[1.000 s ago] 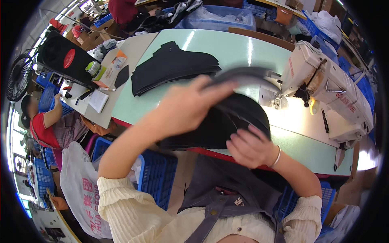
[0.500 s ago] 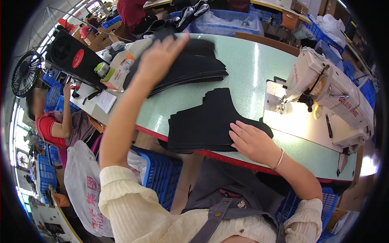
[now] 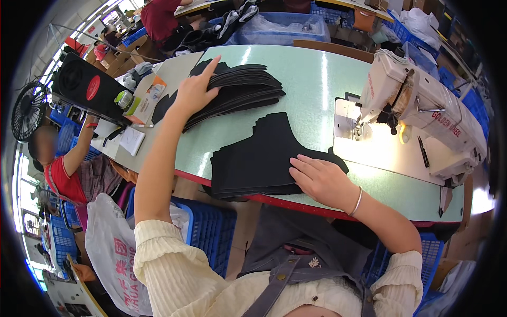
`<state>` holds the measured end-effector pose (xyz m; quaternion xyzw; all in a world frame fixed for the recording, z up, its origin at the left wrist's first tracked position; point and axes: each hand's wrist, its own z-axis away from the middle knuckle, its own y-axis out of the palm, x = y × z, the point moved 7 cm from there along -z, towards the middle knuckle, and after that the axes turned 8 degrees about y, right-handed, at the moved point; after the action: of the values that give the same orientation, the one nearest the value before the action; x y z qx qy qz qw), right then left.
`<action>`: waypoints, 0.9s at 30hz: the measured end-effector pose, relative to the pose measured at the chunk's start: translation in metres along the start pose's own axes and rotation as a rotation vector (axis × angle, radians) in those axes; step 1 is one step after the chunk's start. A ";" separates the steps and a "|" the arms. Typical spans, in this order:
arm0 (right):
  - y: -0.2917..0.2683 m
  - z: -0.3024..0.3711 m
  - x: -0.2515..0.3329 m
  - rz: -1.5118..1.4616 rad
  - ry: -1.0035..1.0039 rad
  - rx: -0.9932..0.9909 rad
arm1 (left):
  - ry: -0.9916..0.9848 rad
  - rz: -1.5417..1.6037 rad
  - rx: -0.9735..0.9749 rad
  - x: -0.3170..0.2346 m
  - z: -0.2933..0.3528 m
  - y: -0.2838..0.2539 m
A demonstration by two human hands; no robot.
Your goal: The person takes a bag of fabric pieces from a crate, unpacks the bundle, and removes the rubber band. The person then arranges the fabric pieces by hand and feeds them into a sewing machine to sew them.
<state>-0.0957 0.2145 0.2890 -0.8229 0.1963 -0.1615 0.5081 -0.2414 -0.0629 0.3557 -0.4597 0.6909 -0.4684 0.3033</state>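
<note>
Two piles of black, flat cut pieces lie on the pale green tabletop (image 3: 301, 68). My left hand (image 3: 198, 92) is over the left part of the far pile (image 3: 245, 90), index finger stretched out and thumb spread away from it. That pile's layered edges fan out toward the right. My right hand (image 3: 322, 177), with a bracelet on its wrist, lies flat on the right part of the near pile (image 3: 253, 156), fingers extended. This near pile is boot-shaped and overhangs the table's red front edge slightly.
A white sewing machine (image 3: 422, 111) with its lamp lit stands at the right. Left of the far pile are a black speaker-like box (image 3: 90, 87), a green-lidded jar (image 3: 125, 100) and a notepad (image 3: 131, 141). Blue crates (image 3: 206, 227) stand below the table. A co-worker (image 3: 71, 169) sits at the left.
My left hand, blurred above the far pile before, is now lower and nearer on its left part. The far pile's top, smeared by motion earlier, is now still. My right hand stays on the near pile.
</note>
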 end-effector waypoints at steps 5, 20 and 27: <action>0.002 0.000 -0.001 -0.025 -0.002 -0.015 | 0.052 -0.031 0.045 -0.003 0.001 0.004; -0.049 -0.003 0.004 0.085 -0.264 -0.489 | 0.308 0.476 0.215 -0.178 0.066 0.017; -0.011 0.010 -0.018 -0.105 -0.062 -0.004 | 0.493 0.476 0.161 -0.179 0.073 0.015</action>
<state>-0.1055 0.2354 0.2930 -0.8378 0.1373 -0.1621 0.5030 -0.1145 0.0771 0.3124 -0.1333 0.7919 -0.5347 0.2632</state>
